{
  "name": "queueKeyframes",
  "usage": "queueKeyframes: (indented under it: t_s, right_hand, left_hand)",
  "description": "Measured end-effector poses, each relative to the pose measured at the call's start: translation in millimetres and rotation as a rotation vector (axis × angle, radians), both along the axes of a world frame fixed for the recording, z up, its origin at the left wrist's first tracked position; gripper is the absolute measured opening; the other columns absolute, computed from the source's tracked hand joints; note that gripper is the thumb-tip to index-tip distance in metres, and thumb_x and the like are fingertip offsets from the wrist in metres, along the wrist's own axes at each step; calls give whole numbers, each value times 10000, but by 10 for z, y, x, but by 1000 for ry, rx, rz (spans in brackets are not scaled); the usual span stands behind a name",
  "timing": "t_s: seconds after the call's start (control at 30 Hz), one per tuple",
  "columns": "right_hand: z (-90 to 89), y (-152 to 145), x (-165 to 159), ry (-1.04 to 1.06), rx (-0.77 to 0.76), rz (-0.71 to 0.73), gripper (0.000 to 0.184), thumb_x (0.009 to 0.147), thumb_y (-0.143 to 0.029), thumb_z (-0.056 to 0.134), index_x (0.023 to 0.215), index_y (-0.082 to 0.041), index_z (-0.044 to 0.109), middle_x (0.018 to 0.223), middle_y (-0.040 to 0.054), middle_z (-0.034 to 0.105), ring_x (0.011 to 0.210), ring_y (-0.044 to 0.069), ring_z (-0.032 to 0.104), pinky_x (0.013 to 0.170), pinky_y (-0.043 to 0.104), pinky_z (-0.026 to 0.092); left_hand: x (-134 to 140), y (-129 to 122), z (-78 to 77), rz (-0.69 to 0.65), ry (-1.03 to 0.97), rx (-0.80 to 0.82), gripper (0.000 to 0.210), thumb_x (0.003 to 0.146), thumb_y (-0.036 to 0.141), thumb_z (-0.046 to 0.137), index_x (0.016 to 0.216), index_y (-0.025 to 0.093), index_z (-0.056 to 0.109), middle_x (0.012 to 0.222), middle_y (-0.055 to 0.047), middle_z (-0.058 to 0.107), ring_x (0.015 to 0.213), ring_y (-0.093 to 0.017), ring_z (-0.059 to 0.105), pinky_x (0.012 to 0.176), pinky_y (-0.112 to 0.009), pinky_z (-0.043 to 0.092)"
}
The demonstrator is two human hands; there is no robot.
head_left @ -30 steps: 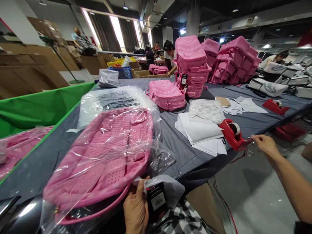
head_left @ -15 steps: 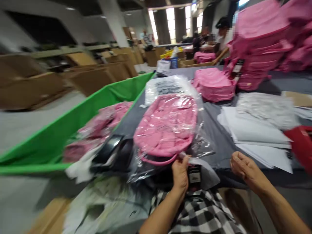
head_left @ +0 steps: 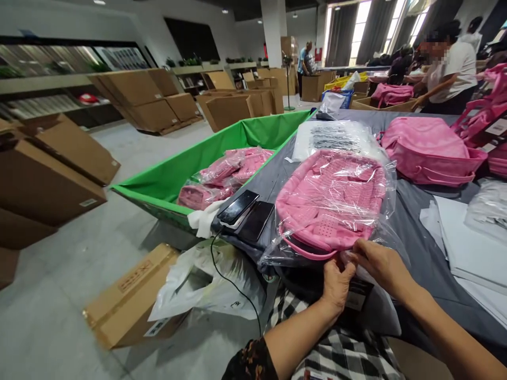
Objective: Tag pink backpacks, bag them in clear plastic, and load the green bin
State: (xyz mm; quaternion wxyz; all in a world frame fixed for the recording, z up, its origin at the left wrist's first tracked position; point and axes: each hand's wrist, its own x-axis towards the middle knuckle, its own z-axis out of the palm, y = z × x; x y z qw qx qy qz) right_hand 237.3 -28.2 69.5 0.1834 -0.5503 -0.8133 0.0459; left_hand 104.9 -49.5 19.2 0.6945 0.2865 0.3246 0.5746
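A pink backpack (head_left: 330, 200) lies in a clear plastic bag (head_left: 273, 250) at the near edge of the grey-covered table, its loop handle toward me. My left hand (head_left: 336, 285) is closed at the bag's near edge, thumb and fingers pinching the plastic. Close beside it, my right hand (head_left: 382, 266) is closed on the plastic at the backpack's near right corner. The fingertips of both hands almost meet, and the exact grip is partly hidden. Below them hangs a dark tag (head_left: 354, 301) with a white label, partly behind my left hand.
Two dark phones (head_left: 240, 208) lie left of the backpack, one with a cable. A green fabric bin (head_left: 158, 190) holds bagged pink items. Another pink backpack (head_left: 430, 148) and white sheets (head_left: 471, 237) are at right. A person (head_left: 453, 68) works behind. A cardboard box (head_left: 130, 295) stands on the floor.
My right hand has come left from beside the white sheets to the bag's edge, next to my left hand. The view has turned left, so things appear farther right.
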Motion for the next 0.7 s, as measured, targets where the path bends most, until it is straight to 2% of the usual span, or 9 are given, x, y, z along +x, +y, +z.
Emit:
queueKeyframes:
  t_s: [0.1, 0.17, 0.23, 0.33, 0.47, 0.57, 0.63, 0.7]
  right_hand:
    - [10, -12, -15, -34, 14, -32, 361, 1037, -496, 401, 817, -236, 522, 681, 27, 631, 603, 180, 609, 547, 274, 313]
    - [31, -27, 1, 1, -35, -51, 311, 1014, -469, 437, 820, -238, 510, 703, 27, 640, 609, 179, 604, 552, 275, 319]
    - [54, -47, 38, 91, -138, -51, 249, 983, -426, 456, 820, -242, 488, 744, 28, 657, 619, 175, 596, 569, 274, 350]
    - [39, -71, 81, 302, -310, -13, 187, 954, -385, 435, 834, -247, 470, 736, 18, 656, 623, 169, 585, 609, 280, 409]
    - [-127, -66, 29, 552, -379, -22, 259, 947, -464, 437, 842, -234, 497, 671, 15, 622, 610, 174, 571, 624, 292, 437]
    - [-268, -72, -49, 663, -357, -64, 305, 903, -505, 484, 809, -217, 522, 708, 41, 630, 635, 181, 578, 623, 293, 443]
    - [-347, -61, -90, 699, -372, -82, 300, 878, -493, 511, 806, -204, 544, 721, 46, 636, 640, 178, 577, 608, 280, 431]
    - [-422, -14, -123, 701, -379, -151, 288, 840, -468, 563, 830, -181, 596, 703, 34, 631, 605, 157, 539, 566, 258, 387]
  left_hand:
    - [-45, -27, -29, -84, -55, 59, 553, 705, 519, 866, 1087, 138, 744, 1101, -103, 745, 1023, -236, 672, 965, -325, 491]
    - [-55, -36, -66, -104, -92, 54, 563, 773, 542, 811, 1160, 140, 731, 1149, -116, 739, 1085, -250, 673, 1018, -354, 479]
    - [-45, -26, -102, -67, -97, -6, 547, 796, 573, 784, 1126, 139, 745, 1105, -117, 752, 1092, -250, 680, 1040, -365, 475]
    - [-19, 16, -121, -1, -117, -85, 529, 698, 563, 868, 1014, 150, 772, 1040, -106, 769, 1049, -249, 702, 1033, -377, 489]
    - [-29, 55, -78, 1, -143, -116, 541, 629, 553, 912, 967, 149, 788, 979, -113, 781, 971, -267, 732, 1000, -422, 524]
    - [-84, 25, -76, -8, -61, -99, 552, 647, 533, 909, 1021, 144, 794, 1089, -140, 774, 1130, -294, 699, 1086, -423, 479]
    - [-126, 19, -165, -14, 15, -122, 547, 636, 518, 918, 1029, 155, 800, 1151, -144, 764, 1191, -313, 675, 1097, -422, 483]
    - [-147, 73, -329, 17, 73, -170, 520, 591, 556, 924, 925, 171, 819, 1056, -136, 790, 1106, -335, 717, 1026, -426, 548]
